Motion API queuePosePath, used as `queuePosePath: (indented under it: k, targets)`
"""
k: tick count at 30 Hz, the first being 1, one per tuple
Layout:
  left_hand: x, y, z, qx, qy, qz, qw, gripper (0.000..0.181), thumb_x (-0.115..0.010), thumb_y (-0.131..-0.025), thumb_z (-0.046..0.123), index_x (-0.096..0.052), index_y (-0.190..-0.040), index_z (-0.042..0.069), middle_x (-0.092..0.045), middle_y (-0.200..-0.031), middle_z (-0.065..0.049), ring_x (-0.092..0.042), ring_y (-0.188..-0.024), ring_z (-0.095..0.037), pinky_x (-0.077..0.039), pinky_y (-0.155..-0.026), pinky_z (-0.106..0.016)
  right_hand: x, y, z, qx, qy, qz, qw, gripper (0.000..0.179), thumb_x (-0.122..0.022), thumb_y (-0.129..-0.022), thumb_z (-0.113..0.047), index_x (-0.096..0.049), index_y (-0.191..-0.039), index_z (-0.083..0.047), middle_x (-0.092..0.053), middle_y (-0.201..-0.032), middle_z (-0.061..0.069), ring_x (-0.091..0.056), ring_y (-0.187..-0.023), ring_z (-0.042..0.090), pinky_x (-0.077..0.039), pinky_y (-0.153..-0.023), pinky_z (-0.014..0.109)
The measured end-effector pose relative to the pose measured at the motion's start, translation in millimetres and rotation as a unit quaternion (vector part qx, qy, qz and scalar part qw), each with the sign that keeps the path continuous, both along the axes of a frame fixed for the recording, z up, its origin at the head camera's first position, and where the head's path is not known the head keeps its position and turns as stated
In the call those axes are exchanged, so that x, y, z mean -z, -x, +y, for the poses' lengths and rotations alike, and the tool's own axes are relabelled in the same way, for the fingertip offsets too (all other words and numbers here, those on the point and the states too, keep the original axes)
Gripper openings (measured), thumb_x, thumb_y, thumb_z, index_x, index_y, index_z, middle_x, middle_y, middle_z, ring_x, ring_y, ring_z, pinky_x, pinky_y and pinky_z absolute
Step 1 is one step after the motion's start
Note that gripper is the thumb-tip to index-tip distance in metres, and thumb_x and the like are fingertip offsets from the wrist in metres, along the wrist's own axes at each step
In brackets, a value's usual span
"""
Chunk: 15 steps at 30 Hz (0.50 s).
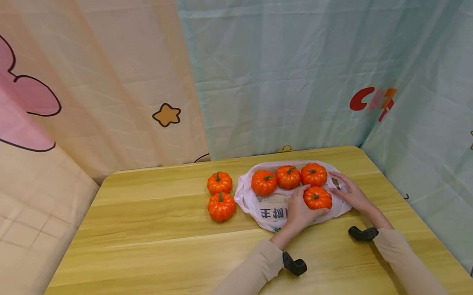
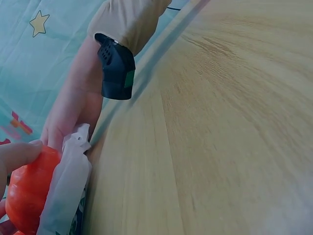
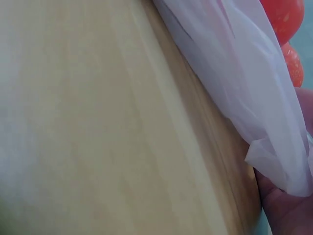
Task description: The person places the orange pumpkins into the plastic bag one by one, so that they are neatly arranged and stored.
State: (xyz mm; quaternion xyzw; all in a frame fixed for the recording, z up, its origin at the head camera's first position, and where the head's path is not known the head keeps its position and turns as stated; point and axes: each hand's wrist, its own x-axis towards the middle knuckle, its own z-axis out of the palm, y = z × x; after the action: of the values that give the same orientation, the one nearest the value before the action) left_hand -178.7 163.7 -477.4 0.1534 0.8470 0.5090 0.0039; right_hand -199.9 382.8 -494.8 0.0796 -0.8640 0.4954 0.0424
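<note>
My left hand (image 1: 300,210) holds a small orange pumpkin (image 1: 318,198) with a green stem, fingers at its left side and thumb along its near side. This pumpkin is in the near right part of a thin white plastic bag (image 1: 263,214), which lies spread on the table with dark printing. Three more pumpkins, one of them the far right pumpkin (image 1: 314,174), sit in a row along the bag's far side. Over the bag's right edge reaches my right hand (image 1: 353,196), fingers and thumb spread. In the right wrist view the bag's side (image 3: 254,73) partly hides that hand.
Left of the bag, two pumpkins stand on the wooden table (image 1: 145,239), the far one (image 1: 219,183) just behind the near one (image 1: 221,206). Printed cloth curtains (image 1: 277,75) rise behind the table and at both sides.
</note>
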Motion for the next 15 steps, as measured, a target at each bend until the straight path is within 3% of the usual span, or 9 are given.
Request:
queuePosePath:
  k: [5, 6, 8, 10, 12, 15]
  targets:
    - [4.4, 0.9, 2.5, 0.000, 0.002, 0.003, 1.0000, 0.073, -0.087, -0.067, 0.033, -0.053, -0.130, 0.016, -0.056, -0.133, 0.000, -0.053, -0.121, -0.016, -0.043, -0.104, -0.034, -1.5, -2.0, -0.5, 0.000, 0.003, -0.002, 1.0000, 0.059, -0.059, -0.094, -0.008, -0.031, -0.144, 0.004, -0.024, -0.150, 0.032, -0.018, -0.136, 0.049, -0.016, -0.108, 0.070]
    - [5.2, 1.0, 3.0, -0.001, 0.002, 0.002, 1.0000, 0.073, -0.087, -0.067, 0.034, -0.053, -0.130, 0.016, -0.056, -0.133, 0.000, -0.053, -0.121, -0.016, -0.043, -0.104, -0.034, -1.6, -2.7, -0.7, 0.003, 0.000, -0.001, 1.0000, 0.059, -0.059, -0.094, -0.008, -0.031, -0.144, 0.004, -0.024, -0.150, 0.031, -0.020, -0.135, 0.047, -0.020, -0.110, 0.065]
    - [6.2, 0.9, 3.9, 0.000, 0.002, -0.001, 1.0000, 0.073, -0.087, -0.068, 0.034, -0.053, -0.130, 0.017, -0.055, -0.134, 0.000, -0.053, -0.121, -0.017, -0.043, -0.104, -0.035, -2.0, -4.1, -0.5, 0.004, -0.005, -0.001, 1.0000, 0.059, -0.059, -0.094, -0.009, -0.031, -0.145, 0.003, -0.024, -0.151, 0.031, -0.027, -0.133, 0.042, -0.028, -0.115, 0.043]
    - [6.5, 0.9, 4.8, -0.001, 0.001, -0.002, 1.0000, 0.073, -0.086, -0.068, 0.035, -0.053, -0.130, 0.016, -0.055, -0.134, 0.000, -0.053, -0.122, -0.017, -0.042, -0.105, -0.036, -2.0, -5.1, -0.1, 0.007, -0.009, 0.002, 0.9999, 0.059, -0.059, -0.094, -0.009, -0.031, -0.145, 0.003, -0.025, -0.150, 0.031, -0.042, -0.125, 0.027, -0.035, -0.106, 0.019]
    - [5.9, 0.9, 5.6, -0.002, -0.001, -0.003, 1.0000, 0.074, -0.086, -0.068, 0.035, -0.052, -0.130, 0.016, -0.055, -0.134, -0.001, -0.052, -0.122, -0.017, -0.042, -0.105, -0.036, -1.9, -5.4, 0.4, 0.007, -0.008, 0.007, 0.9999, 0.059, -0.059, -0.095, -0.009, -0.031, -0.145, 0.003, -0.025, -0.150, 0.031, -0.051, -0.111, 0.007, -0.034, -0.090, 0.003]
    - [4.6, 1.3, 6.6, -0.002, -0.002, -0.004, 1.0000, 0.074, -0.086, -0.068, 0.035, -0.052, -0.131, 0.016, -0.055, -0.135, -0.001, -0.052, -0.123, -0.017, -0.042, -0.105, -0.036, -2.0, -4.7, 1.2, 0.004, 0.000, 0.014, 0.9999, 0.058, -0.058, -0.095, -0.008, -0.030, -0.144, 0.005, -0.024, -0.149, 0.034, -0.049, -0.096, -0.014, -0.035, -0.083, -0.002]
